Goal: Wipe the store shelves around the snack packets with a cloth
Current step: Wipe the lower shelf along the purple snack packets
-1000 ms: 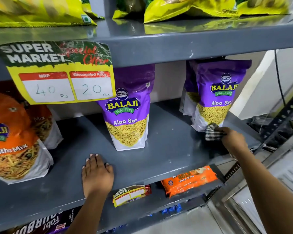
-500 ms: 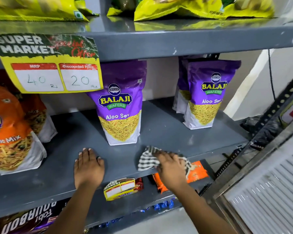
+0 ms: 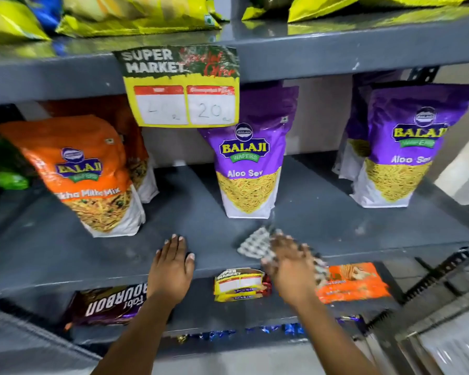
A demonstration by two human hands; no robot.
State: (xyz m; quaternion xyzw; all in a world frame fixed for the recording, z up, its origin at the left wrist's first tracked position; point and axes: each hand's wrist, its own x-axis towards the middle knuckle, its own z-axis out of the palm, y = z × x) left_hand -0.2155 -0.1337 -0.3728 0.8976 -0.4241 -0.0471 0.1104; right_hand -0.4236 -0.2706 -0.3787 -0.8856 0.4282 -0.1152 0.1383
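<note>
My right hand (image 3: 289,269) presses a black-and-white checked cloth (image 3: 253,243) onto the grey middle shelf (image 3: 322,220), near its front edge and just in front of the middle purple Aloo Sev packet (image 3: 248,169). The hand is blurred by motion. My left hand (image 3: 172,266) lies flat, fingers together, on the same shelf's front edge to the left of the cloth. A second purple Aloo Sev packet (image 3: 406,147) stands at the right. An orange Mitha Mix packet (image 3: 84,174) stands at the left.
A yellow price sign (image 3: 183,87) hangs from the upper shelf (image 3: 336,52), which carries yellow-green packets (image 3: 136,14). Below, the lower shelf holds a Bourbon biscuit pack (image 3: 106,307), a yellow tagged pack (image 3: 238,284) and an orange cookie pack (image 3: 355,282). A slotted metal upright (image 3: 444,272) rises at right.
My right hand swept the cloth leftward along the shelf, from beside the right purple packet to the front of the middle one. The left hand stayed planted; the view shifted left.
</note>
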